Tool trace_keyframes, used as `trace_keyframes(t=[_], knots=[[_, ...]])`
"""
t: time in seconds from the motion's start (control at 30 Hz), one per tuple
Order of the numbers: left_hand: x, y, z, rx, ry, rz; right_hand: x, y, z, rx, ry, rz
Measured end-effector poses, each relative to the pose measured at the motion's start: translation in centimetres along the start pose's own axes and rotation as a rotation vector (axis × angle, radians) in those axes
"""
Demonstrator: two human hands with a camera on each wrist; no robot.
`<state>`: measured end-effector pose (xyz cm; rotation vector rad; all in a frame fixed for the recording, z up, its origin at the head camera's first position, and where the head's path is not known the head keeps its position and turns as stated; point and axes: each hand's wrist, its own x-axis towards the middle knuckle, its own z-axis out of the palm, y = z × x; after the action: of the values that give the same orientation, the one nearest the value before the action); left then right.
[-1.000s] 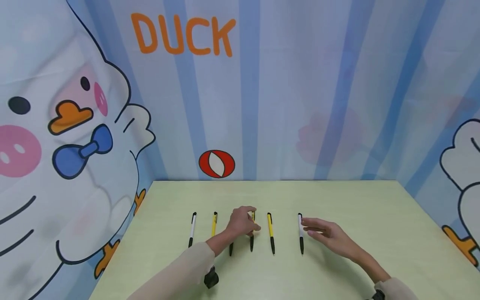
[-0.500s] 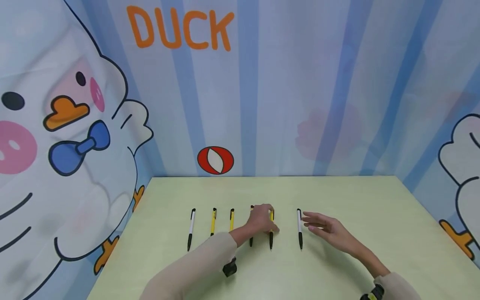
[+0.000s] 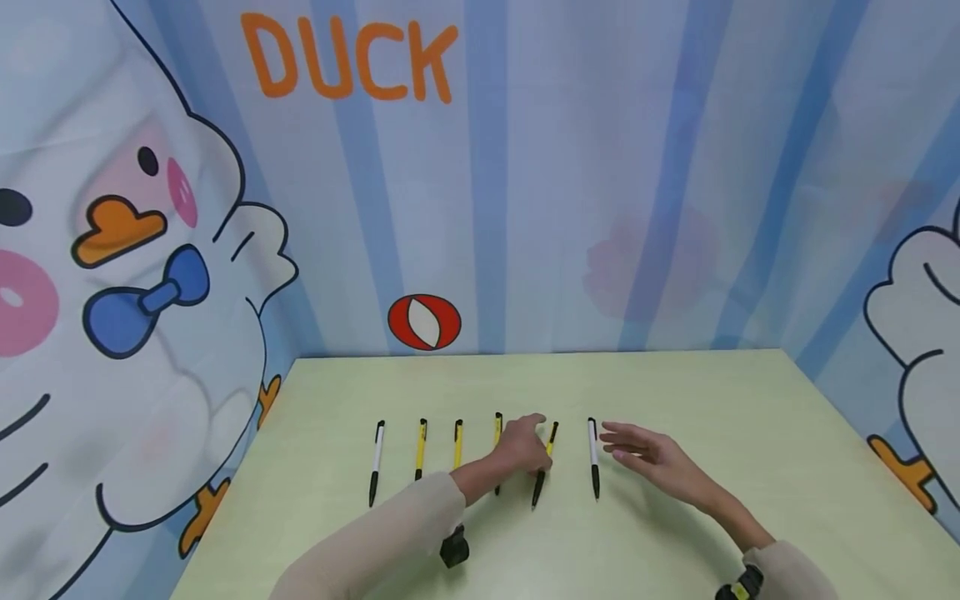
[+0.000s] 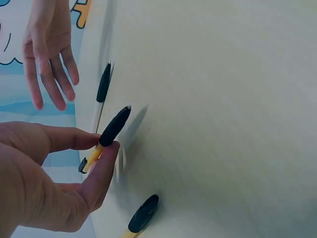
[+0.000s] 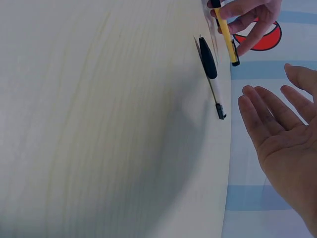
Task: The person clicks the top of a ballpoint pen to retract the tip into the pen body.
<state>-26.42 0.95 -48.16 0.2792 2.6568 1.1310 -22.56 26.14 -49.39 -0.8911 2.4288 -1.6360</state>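
My left hand (image 3: 522, 447) pinches a yellow pen (image 4: 115, 126) with a black grip between thumb and fingers. That pen leans, its shadow lying apart from it on the table in the left wrist view. To its right lies a white pen (image 3: 593, 454) with a black grip, tip toward me. Just beyond this white pen my right hand (image 3: 648, 462) hovers with relaxed fingers, holding nothing. In the right wrist view its palm shows, and the held pen's yellow barrel (image 5: 226, 32) sticks out of the left hand's fingers.
Left of the held pen, a yellow pen (image 3: 498, 427), another yellow pen (image 3: 458, 442), a third yellow pen (image 3: 421, 446) and a white pen (image 3: 377, 458) lie in a row on the pale table (image 3: 675, 383). My left sleeve (image 3: 390, 525) crosses in front. A printed curtain (image 3: 555, 167) stands behind.
My left hand has moved right from one yellow pen to the rightmost yellow pen and picked it up; that pen now tilts. The right hand stays beside the white pen.
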Motion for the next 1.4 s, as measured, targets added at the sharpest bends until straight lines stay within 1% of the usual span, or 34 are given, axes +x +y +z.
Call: trace_keyframes(t=[0.13,0.2,0.27,0.33,0.47,0.53,0.63,0.73,0.9,1.03,1.23,1.4], knots=[[-1.5,-0.3,-0.6,-0.196,-0.024,0.001,0.1,0.0,0.3,0.007,0.000,0.012],[-2.2,-0.5,-1.0,-0.280,-0.027,0.001,0.1,0.0,0.4,-0.002,0.006,0.010],[-2.9,-0.8,-1.4,-0.339,-0.032,0.000,0.2,-0.1,0.6,-0.006,0.006,0.006],[-3.5,-1.1,-2.0,-0.381,-0.037,-0.017,0.2,-0.2,0.9,0.000,0.003,-0.003],[-4.4,-1.7,-3.0,-0.446,-0.037,-0.049,0.5,-0.5,1.3,0.018,-0.009,-0.025],[-4.9,-1.8,-3.5,-0.471,-0.036,-0.051,0.7,-0.6,1.6,0.020,-0.014,-0.034],[-5.7,-2.0,-4.1,-0.495,-0.038,-0.032,1.0,-0.9,2.0,0.011,-0.016,-0.041],[-6.4,-2.2,-4.4,-0.545,-0.046,0.001,1.3,-1.3,2.4,0.004,-0.021,-0.028],[-7.3,-2.5,-4.4,-0.654,-0.072,0.058,1.9,-1.9,3.4,-0.032,-0.046,0.001],[-7.6,-2.7,-4.0,-0.710,-0.081,0.076,2.4,-2.6,4.1,-0.035,-0.073,0.007],[-7.7,-2.8,-3.7,-0.743,-0.085,0.093,3.5,-4.1,5.2,-0.008,-0.111,-0.008],[-7.9,-2.9,-3.8,-0.762,-0.108,0.140,4.1,-4.6,6.5,0.031,-0.162,-0.031]])
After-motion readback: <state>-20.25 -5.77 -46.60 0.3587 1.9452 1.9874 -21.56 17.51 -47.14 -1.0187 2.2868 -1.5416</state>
